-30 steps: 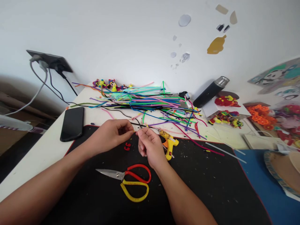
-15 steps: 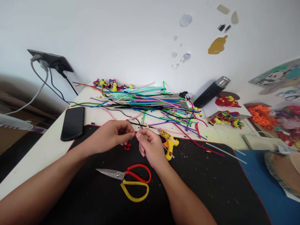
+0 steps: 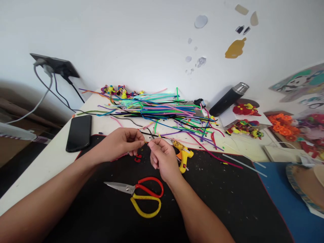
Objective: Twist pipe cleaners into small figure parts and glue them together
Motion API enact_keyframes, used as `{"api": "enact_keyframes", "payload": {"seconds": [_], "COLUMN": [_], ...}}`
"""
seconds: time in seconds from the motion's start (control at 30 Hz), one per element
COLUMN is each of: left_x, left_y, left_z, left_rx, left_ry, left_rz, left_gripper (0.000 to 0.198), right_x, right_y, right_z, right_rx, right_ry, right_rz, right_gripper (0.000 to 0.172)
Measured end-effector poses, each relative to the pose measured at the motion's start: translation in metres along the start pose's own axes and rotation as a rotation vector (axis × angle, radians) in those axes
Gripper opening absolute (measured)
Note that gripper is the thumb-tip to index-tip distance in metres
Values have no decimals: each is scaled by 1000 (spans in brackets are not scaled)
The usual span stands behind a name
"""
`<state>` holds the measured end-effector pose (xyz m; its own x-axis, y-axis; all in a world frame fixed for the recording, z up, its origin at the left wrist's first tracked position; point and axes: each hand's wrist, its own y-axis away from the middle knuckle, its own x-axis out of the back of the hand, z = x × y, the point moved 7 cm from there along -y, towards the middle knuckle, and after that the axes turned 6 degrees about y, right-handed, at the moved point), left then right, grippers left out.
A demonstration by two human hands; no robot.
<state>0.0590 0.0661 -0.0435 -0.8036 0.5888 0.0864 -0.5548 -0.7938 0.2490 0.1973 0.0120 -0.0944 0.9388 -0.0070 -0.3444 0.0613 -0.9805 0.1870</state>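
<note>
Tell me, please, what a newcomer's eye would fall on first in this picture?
The tangled heap of bright pipe cleaners along the far side of the table draws the eye first. Before it, over the black mat, the left hand and right hand meet, fingers pinching a small thin piece too tiny to identify. Red-and-yellow scissors lie on the mat near the wrists, a yellow glue gun beside the right hand.

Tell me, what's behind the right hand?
A yellow glue gun on the black mat; the right hand, pinching a tiny piece with the left hand, hides part of it.
</note>
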Motion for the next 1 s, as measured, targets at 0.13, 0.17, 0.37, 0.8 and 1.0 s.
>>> {"api": "enact_keyframes", "payload": {"seconds": [0.13, 0.17, 0.37, 0.8, 1.0], "left_x": [0, 0, -4, -11, -14], "left_y": [0, 0, 1, -3, -7], "left_z": [-2, -2, 1, -9, -18], "left_rx": [-13, -14, -20, 91, 143], "left_ry": [-31, -35, -56, 221, 356], "left_rz": [-4, -3, -19, -181, -144], "left_gripper": [31, 31, 30, 33, 45], "right_x": [0, 0, -1, -6, -4], "right_y": [-1, 0, 1, 3, 3], "right_z": [-1, -1, 1, 0, 0], "right_rx": [-5, -6, -20, -40, -57], "right_ry": [1, 5, 38, -44, -66], "right_rz": [-3, -6, -17, -64, -38], "right_gripper": [37, 36, 35, 36, 33]}}
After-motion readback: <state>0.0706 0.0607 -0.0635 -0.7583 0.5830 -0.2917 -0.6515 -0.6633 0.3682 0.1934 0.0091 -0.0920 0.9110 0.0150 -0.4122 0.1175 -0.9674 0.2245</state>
